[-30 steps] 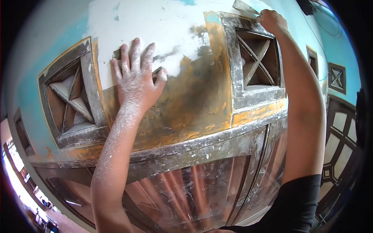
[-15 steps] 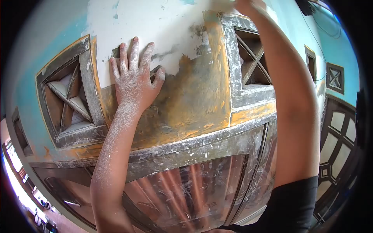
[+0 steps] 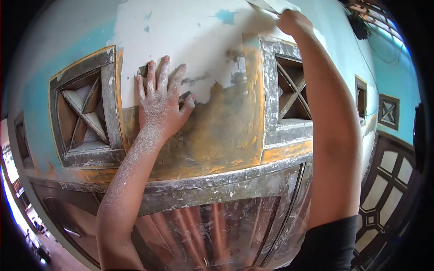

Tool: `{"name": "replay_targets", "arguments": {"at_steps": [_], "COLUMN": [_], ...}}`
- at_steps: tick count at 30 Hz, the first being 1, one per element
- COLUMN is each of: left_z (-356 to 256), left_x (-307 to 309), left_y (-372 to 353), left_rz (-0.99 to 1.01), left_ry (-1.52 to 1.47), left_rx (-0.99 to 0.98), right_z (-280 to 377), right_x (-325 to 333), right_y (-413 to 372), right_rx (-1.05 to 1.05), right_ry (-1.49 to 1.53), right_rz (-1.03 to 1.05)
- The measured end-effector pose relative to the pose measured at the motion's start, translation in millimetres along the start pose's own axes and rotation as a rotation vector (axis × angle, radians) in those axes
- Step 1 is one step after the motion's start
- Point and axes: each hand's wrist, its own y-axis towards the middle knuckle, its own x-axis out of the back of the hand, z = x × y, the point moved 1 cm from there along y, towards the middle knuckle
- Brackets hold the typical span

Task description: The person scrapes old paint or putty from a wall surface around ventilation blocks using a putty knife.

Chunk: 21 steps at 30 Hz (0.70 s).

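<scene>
My left hand [image 3: 160, 106], dusted white up the forearm, lies with fingers spread against the wall [image 3: 212, 131], where white filler meets bare brown-grey and ochre plaster. Dark edges show beside its fingers and thumb; I cannot tell whether they belong to a thing under the palm or to the wall. High at the upper right, my right hand [image 3: 294, 22] is closed around a putty knife [image 3: 263, 5], its handle mostly hidden in the fist. The metal blade points left, close over the white filled area [image 3: 190, 27], and casts a soft shadow there.
Wooden vents with crossed bars flank the patch, one at left [image 3: 86, 108] and one at right [image 3: 291, 90], partly behind my right arm. Below runs a paint-spattered door frame [image 3: 226, 180] with glass [image 3: 203, 235] and reddish curtains. Cables [image 3: 366, 58] hang at the right.
The camera view has tilted upward, so the wall sits lower and the putty knife's blade now shows. My left hand stays on the same spot of wall.
</scene>
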Motion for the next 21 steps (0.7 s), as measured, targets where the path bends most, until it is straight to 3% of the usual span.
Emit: {"name": "replay_targets", "arguments": {"at_steps": [4, 14, 21], "left_z": [-1, -1, 0], "left_x": [1, -3, -2], "left_y": [0, 0, 0], "left_rz": [0.024, -0.017, -0.016], "left_ry": [0.002, -0.004, -0.002], "left_rx": [0.005, 0.005, 0.007], "right_z": [16, -95, -19], "right_x": [4, -36, -11], "right_y": [-13, -38, -20], "right_rx": [0.029, -0.225, 0.006], "right_ry": [-0.01, -0.037, -0.048], "right_rz": [0.0, 0.054, -0.001]}}
